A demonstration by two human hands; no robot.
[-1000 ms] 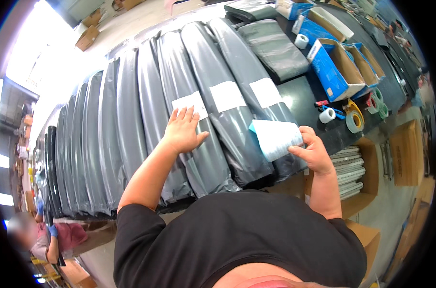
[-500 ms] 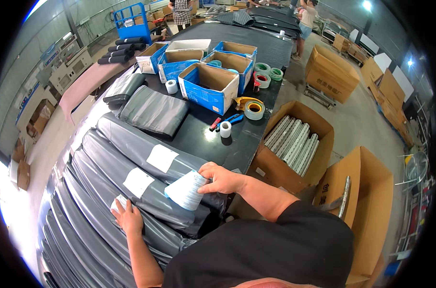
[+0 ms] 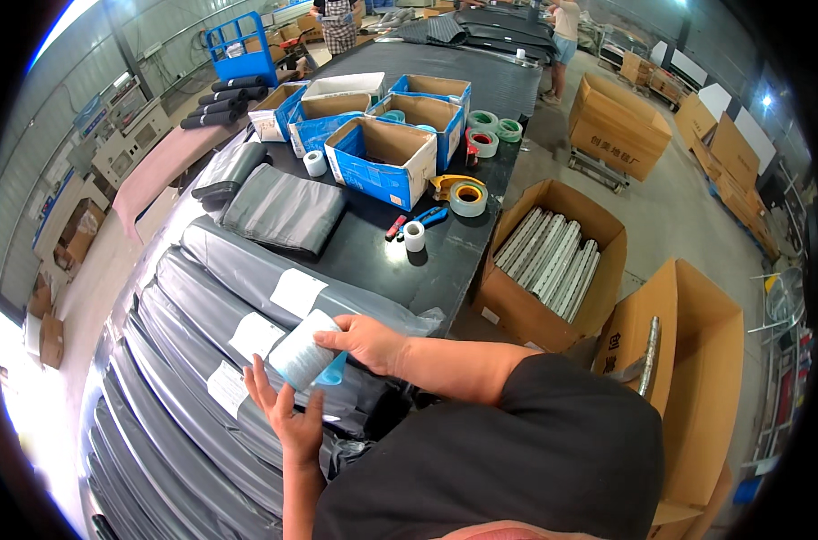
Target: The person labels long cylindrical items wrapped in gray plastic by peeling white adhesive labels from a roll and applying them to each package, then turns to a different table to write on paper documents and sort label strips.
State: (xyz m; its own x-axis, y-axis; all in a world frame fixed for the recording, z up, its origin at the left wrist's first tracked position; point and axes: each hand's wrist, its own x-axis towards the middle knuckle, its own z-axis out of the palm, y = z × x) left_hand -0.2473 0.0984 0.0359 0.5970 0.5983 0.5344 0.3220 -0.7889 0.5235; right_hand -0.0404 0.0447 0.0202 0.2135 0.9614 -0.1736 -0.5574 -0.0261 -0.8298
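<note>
My right hand (image 3: pixel 366 343) grips a roll of white labels (image 3: pixel 302 349), with a strip of light-blue backing hanging from its lower side. Just below and left of that roll is my left hand (image 3: pixel 288 416), fingers spread and holding nothing; whether a fingertip touches the roll I cannot tell. Under both hands lie long wrapped rolls (image 3: pixel 184 310) in dark grey plastic, side by side. White labels stick to several of them: one label (image 3: pixel 299 292) on the farthest, another (image 3: pixel 256 336) partly behind the label roll, and a third label (image 3: pixel 228 388) beside my left fingers.
Beyond the wrapped rolls, the black table (image 3: pixel 364 236) holds folded grey plastic bags (image 3: pixel 283 209), blue cartons (image 3: pixel 382 166), a tape dispenser (image 3: pixel 463 193), a blue cutter (image 3: pixel 427 219) and a small white roll (image 3: pixel 414 237). Open cardboard boxes (image 3: pixel 553 261) stand at right. Other people are at the far end.
My left hand has lifted off the label on the third wrapped roll and come right, toward the label roll. My right hand has brought the label roll left and turned it.
</note>
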